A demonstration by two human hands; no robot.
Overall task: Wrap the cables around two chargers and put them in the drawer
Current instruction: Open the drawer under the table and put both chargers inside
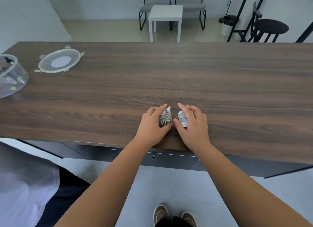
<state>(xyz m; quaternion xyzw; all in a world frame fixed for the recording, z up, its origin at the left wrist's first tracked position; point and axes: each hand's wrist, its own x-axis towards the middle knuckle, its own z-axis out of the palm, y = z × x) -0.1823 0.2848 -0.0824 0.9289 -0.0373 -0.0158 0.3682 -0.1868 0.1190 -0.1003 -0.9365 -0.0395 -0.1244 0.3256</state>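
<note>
Each hand's grip around one wrapped charger, left hand [151,125] on grey charger [164,118], right hand [194,125] on white charger [182,118]

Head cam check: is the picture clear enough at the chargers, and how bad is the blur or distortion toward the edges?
Head view: the two chargers are sharp, evenly lit, without glare, and their cable turns can be made out; the wide lens bows the table edges; the tub at far left and the lower-left corner are smeared; both hands cover part of each charger.

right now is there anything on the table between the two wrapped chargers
No. In the head view, only a narrow strip of bare table separates the left charger from the right charger; the thumbs nearly meet there.
</note>
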